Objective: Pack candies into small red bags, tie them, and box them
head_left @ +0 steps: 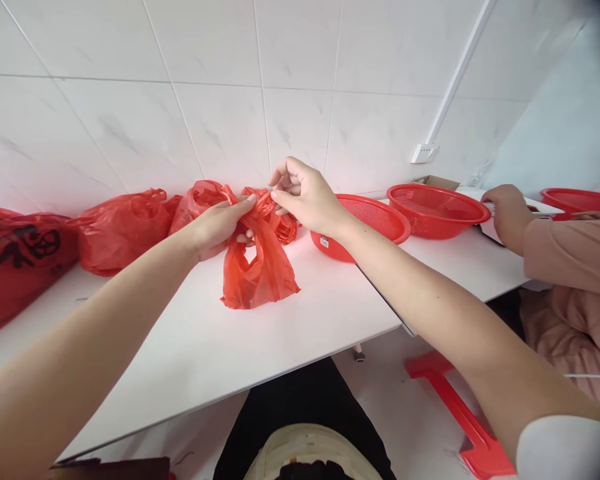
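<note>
A thin red plastic bag (pixel 257 267) hangs from my hands and rests on the white table (pixel 190 347) near the wall. My left hand (pixel 220 227) grips its bunched top from the left, fingers closed round the plastic. My right hand (pixel 305 197) pinches the same top from the right, thumb and forefinger together, the other fingers curled above. More crumpled red bags (pixel 125 227) lie along the wall behind and to the left.
A large red bag with black print (pixel 15 260) sits at the far left. Red mesh baskets (pixel 375 217) (pixel 437 210) (pixel 580 200) stand to the right. Another person's hand (pixel 507 213) and pink sleeve rest on the neighbouring table. A red stool (pixel 460 413) stands on the floor.
</note>
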The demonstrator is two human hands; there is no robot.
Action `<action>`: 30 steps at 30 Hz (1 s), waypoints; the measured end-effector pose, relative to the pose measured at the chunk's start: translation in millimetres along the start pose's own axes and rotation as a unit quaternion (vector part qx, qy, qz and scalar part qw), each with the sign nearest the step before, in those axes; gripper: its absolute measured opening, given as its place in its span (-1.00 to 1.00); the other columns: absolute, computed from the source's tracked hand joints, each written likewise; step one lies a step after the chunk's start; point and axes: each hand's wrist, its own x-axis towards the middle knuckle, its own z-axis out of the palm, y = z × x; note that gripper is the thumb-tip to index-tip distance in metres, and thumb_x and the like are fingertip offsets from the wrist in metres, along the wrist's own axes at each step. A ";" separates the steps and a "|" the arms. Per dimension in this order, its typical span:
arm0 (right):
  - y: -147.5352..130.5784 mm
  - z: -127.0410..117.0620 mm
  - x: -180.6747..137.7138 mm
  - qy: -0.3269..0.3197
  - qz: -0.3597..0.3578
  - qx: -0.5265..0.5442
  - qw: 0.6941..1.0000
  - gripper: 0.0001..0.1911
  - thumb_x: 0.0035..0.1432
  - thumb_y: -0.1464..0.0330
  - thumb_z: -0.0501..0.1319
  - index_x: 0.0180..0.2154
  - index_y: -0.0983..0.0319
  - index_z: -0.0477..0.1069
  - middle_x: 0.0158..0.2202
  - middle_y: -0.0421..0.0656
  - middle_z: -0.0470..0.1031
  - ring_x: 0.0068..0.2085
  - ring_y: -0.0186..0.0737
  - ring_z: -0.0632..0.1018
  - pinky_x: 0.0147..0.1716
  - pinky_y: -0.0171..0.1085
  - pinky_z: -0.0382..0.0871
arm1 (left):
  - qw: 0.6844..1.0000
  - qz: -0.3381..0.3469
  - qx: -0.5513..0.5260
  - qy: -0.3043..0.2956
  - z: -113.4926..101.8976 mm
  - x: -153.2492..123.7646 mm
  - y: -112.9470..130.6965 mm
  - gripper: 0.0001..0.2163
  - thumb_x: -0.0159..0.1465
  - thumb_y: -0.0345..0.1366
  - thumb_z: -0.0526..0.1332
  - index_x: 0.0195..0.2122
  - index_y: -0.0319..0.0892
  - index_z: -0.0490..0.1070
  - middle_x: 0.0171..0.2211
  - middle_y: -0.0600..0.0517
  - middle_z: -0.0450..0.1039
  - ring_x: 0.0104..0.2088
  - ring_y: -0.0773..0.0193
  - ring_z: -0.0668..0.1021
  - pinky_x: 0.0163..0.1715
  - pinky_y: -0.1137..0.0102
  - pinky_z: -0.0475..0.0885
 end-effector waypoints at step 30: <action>45.8 28.8 -33.1 -0.116 0.116 0.105 0.981 -0.75 0.24 0.18 0.11 -0.21 0.21 0.40 -0.23 -0.19 0.49 -0.20 -0.29 0.50 -0.21 -0.23 0.39 | 0.838 0.297 0.437 0.133 8.7 -6.2 -30.8 -0.61 0.17 -0.44 0.10 0.04 -0.12 0.34 -0.02 -0.02 0.44 -0.03 0.19 0.49 -0.13 0.35 0.44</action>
